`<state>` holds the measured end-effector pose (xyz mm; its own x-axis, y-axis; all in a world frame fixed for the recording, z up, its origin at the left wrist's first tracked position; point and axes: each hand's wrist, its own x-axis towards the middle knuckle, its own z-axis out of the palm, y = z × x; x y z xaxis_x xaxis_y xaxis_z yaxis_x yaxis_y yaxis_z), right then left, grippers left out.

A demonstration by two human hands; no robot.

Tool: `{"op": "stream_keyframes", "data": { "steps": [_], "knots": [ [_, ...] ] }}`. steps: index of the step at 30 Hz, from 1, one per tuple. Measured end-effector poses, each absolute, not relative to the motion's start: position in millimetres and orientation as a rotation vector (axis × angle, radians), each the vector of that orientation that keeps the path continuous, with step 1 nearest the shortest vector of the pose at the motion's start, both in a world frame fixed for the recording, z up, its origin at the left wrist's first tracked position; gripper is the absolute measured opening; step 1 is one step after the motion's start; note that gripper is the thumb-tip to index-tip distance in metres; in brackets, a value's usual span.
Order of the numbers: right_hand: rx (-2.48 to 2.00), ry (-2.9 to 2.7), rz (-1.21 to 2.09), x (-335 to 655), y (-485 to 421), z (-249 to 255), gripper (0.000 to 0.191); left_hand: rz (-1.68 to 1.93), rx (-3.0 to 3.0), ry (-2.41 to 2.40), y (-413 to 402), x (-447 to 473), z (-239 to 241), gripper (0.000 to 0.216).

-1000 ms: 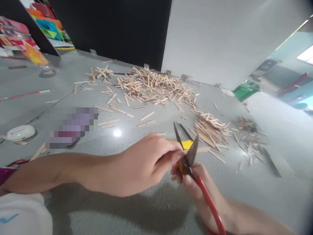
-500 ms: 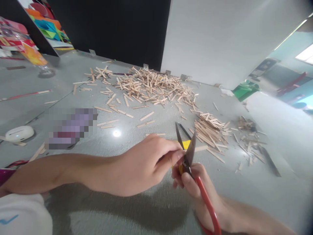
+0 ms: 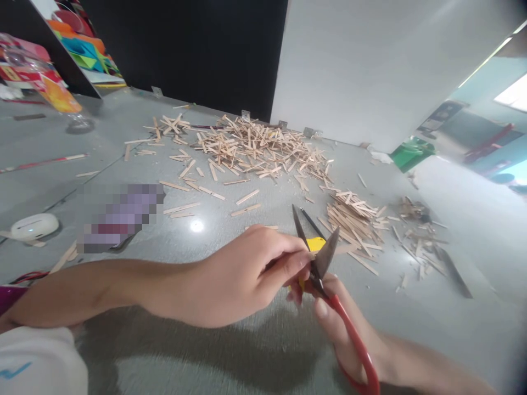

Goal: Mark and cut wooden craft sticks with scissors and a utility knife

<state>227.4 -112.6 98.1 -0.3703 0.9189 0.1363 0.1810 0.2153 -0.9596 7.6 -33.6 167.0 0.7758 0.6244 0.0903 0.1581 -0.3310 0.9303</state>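
Note:
My right hand point(image 3: 343, 323) grips red-handled scissors point(image 3: 319, 263), their dark blades spread apart and pointing away from me. My left hand point(image 3: 242, 274) is closed in a pinch right at the blades, holding a wooden stick that is mostly hidden by the fingers. A yellow object point(image 3: 315, 244) lies on the grey table just behind the blades. A neat heap of cut sticks point(image 3: 356, 219) lies to the right of the scissors.
A large loose pile of wooden sticks point(image 3: 255, 148) spreads across the far middle of the grey table point(image 3: 230, 356). Small offcuts point(image 3: 420, 236) lie at the right. A white rounded device point(image 3: 35, 226) sits at the left, colourful packaging point(image 3: 57, 90) behind it.
The scissor blades have spread a little wider than half a second ago. Both hands stay in almost the same place.

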Motion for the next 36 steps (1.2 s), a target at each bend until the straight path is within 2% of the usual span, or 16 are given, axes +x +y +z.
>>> {"op": "stream_keyframes", "data": {
  "steps": [4, 14, 19, 26, 36],
  "knots": [
    [-1.015, -1.702, 1.273, 229.7, -114.0, 98.8, 0.042, 0.509, 1.824, 0.586, -34.2, 6.4, 169.0, 0.037],
    [-1.017, -1.797, 1.236, 234.0, -110.0, 119.6, 0.055, 0.537, 1.538, 0.586, -41.8, 8.2, 165.0, 0.042],
    [-1.032, -1.765, 1.389, 239.5, -118.3, 101.7, 0.055, 0.772, 1.623, 0.690, -33.7, 0.4, 171.3, 0.040],
    [-0.997, -1.797, 1.194, 242.0, -119.5, 104.6, 0.052, 0.607, 1.812, 0.707, -36.8, -2.5, 176.7, 0.043],
    [-0.936, -1.805, 1.205, 234.5, -112.9, 122.7, 0.052, 0.568, 1.811, 0.642, -40.9, 4.9, 173.3, 0.039]
  ]
}}
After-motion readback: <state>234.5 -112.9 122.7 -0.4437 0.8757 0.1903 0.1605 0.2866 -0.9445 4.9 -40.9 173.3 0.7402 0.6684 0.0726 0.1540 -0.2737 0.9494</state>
